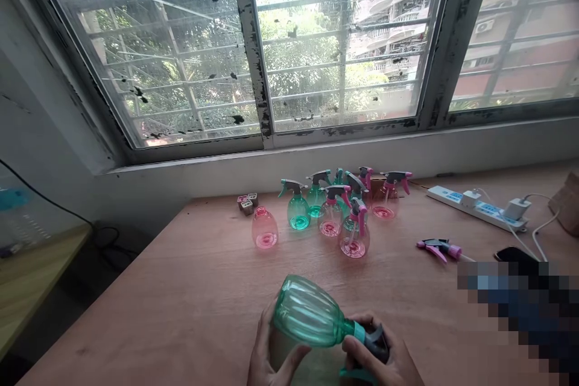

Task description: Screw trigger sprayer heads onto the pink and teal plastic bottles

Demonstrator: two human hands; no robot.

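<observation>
A ribbed, see-through green spray bottle (310, 312) lies sideways in the air close to me, its base toward the left and its neck toward the right. My left hand (278, 353) is wrapped round the base end, thumb below and fingers behind. At the neck, my right hand (377, 356) grips the dark grey and teal spray head (375, 341), with the thumb on the collar. The spray head sits at the bottle's mouth; whether it is fully screwed on I cannot tell.
Several green and pink spray bottles (330, 220) stand by the wall. Left of them are an open pink bottle (265, 230) and small blocks (246, 204). A loose pink spray head (439, 249), a phone (518, 256) and a power strip (474, 208) lie rightward on the table (181, 301).
</observation>
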